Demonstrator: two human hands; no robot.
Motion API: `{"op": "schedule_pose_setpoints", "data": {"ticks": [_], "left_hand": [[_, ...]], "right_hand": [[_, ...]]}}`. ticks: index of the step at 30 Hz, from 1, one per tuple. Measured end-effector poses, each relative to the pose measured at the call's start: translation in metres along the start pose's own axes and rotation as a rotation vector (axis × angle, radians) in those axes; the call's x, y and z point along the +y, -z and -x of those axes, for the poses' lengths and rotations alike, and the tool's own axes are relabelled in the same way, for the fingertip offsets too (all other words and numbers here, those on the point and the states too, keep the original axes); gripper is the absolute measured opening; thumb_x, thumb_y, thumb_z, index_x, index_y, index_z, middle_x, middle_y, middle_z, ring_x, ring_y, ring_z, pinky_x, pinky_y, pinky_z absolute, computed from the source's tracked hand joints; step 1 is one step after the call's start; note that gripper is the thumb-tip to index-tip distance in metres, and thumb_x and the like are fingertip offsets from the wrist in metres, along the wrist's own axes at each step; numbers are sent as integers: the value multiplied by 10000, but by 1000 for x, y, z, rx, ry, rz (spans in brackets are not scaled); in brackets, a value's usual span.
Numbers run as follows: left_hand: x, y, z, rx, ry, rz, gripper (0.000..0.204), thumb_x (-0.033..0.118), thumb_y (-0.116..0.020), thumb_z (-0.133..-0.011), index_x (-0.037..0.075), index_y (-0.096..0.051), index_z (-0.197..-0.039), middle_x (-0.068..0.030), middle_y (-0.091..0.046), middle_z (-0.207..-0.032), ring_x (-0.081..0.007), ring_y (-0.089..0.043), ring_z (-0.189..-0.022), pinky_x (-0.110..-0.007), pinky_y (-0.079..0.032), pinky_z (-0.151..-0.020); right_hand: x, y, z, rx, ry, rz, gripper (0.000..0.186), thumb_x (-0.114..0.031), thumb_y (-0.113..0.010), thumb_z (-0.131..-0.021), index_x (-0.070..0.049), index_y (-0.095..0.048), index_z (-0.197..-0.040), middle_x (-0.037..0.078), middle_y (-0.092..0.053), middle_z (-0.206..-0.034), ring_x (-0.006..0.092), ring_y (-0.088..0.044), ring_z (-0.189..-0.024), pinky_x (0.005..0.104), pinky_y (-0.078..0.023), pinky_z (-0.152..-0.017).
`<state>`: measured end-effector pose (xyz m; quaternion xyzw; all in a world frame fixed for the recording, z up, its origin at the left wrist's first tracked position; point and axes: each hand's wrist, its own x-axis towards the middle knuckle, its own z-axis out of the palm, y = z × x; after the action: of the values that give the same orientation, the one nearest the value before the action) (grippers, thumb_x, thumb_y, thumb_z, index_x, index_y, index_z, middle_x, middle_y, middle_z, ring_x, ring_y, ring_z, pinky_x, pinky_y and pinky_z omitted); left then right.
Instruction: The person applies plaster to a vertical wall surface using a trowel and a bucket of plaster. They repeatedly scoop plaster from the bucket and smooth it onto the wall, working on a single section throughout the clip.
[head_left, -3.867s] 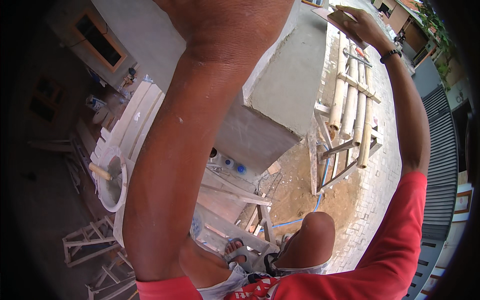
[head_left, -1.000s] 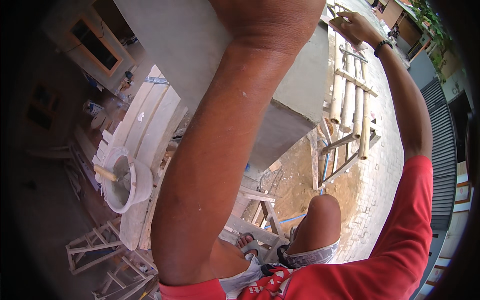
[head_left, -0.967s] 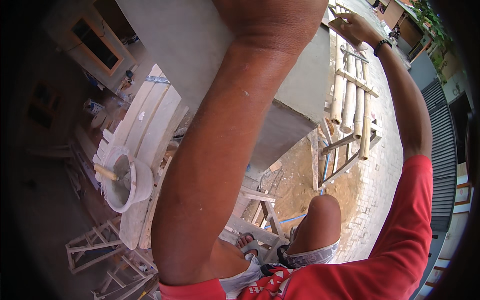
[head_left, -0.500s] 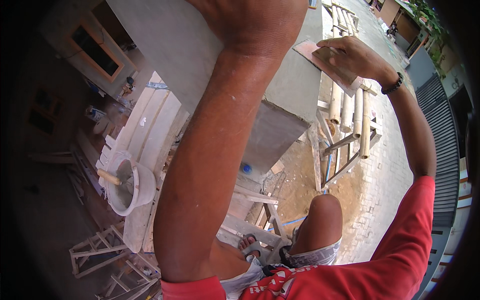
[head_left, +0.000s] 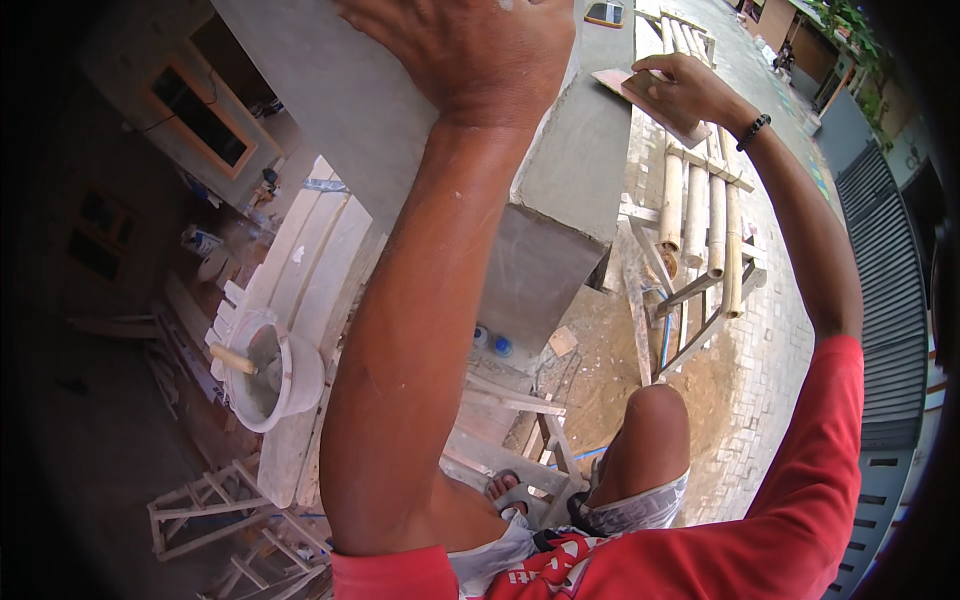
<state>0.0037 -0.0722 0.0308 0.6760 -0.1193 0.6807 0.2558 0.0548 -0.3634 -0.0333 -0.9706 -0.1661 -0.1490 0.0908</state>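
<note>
My right hand (head_left: 685,92) grips a flat rectangular plastering float (head_left: 652,98), its plate at the right edge of a grey plastered column (head_left: 575,165). My left hand (head_left: 490,55) is raised in front of the column's left face, at the top of the view. Its fingers run out of the picture, so whether it holds anything is hidden. Beneath the column's lower edge a smooth grey face (head_left: 530,275) slopes down toward the ground.
On a plank scaffold (head_left: 300,260) at left stands a white bucket (head_left: 305,375) of grey mortar, with a wooden handle (head_left: 232,359) sticking out. Bamboo poles (head_left: 695,210) lie on a wooden trestle at right. Blue bottle caps (head_left: 502,346) show below the column.
My right hand and the float have moved slightly up and left. My left hand has come left and a little lower, baring more of the column's edge.
</note>
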Motion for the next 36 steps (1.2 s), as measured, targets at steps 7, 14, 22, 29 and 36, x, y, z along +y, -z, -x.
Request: {"op": "schedule_pose_setpoints", "data": {"ticks": [7, 14, 22, 29, 36], "left_hand": [[-3, 5, -1, -70, 35, -33, 999, 27, -664, -694, 34, -115, -1528, -363, -173, -1492, -553, -155, -1389, -624, -137, -1149], [-8, 10, 0, -107, 63, -8, 1000, 39, -675, -694, 42, -122, -1527, -361, -130, -1510, -581, -130, -1381, -660, -131, -1132], [-4, 9, -1, -132, 88, -21, 1011, 75, -688, -704, 58, -113, -1535, -354, -116, -1521, -597, -126, -1375, -673, -145, -1115], [-10, 9, -4, -153, 99, 21, 998, 136, -698, -732, 74, -112, -1537, -363, -113, -1517, -628, -137, -1355, -716, -191, -1078], [-7, 1, 3, -81, 107, 92, 1008, 212, -745, -743, 107, -136, -1540, -340, -126, -1532, -618, -157, -1361, -726, -231, -1062]], "right_hand": [[-124, 17, 64, -168, 262, -235, 363, -14, -602, -802, 11, -645, -1162, 227, -683, -920, 360, -668, -850, 417, -523, -816], [-142, 49, 79, -28, -1, -308, 285, -73, -597, -855, -6, -653, -1127, 191, -685, -1026, 324, -674, -914, 387, -526, -829], [-67, 18, -28, -142, -242, 76, 227, -150, -622, -754, 15, -704, -886, 183, -699, -829, 284, -709, -732, 354, -589, -640], [-110, 6, -68, -236, -548, -267, 201, -118, -604, -729, 34, -694, -824, 166, -688, -751, 246, -703, -595, 344, -580, -467], [-113, -4, -63, -384, -632, -401, 205, -150, -623, -775, 18, -698, -866, 134, -700, -762, 228, -683, -564, 292, -543, -462]]}}
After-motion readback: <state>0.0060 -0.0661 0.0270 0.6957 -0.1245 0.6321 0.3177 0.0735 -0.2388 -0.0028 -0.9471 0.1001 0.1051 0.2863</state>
